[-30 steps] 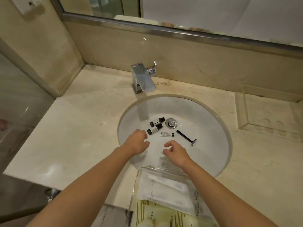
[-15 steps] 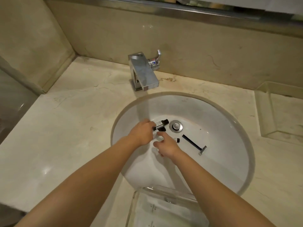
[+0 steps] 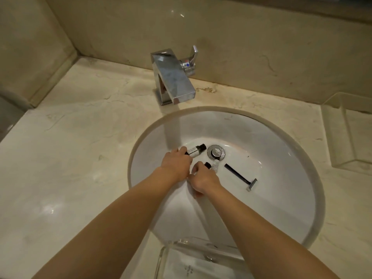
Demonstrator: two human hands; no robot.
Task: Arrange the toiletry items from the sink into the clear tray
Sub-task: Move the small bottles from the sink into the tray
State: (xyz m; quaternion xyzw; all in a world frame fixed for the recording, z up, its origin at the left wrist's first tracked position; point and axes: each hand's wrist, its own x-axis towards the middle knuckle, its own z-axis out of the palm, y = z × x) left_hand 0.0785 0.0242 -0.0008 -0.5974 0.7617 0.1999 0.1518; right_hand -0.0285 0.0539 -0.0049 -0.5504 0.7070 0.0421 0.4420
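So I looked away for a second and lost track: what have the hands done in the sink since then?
Both reached deeper into the sink. The left hand now grips a small dark bottle; the right hand has picked up a small item with a black cap near the drain. The razor stayed put.

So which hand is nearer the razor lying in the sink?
Right. The right hand is just left of the razor, gripping a small item; the left hand is farther left, holding a bottle.

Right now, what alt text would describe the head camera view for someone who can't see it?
Two bare hands reach into a white sink: the left hand grips a small dark bottle, the right hand a small tube. A black razor lies nearby.
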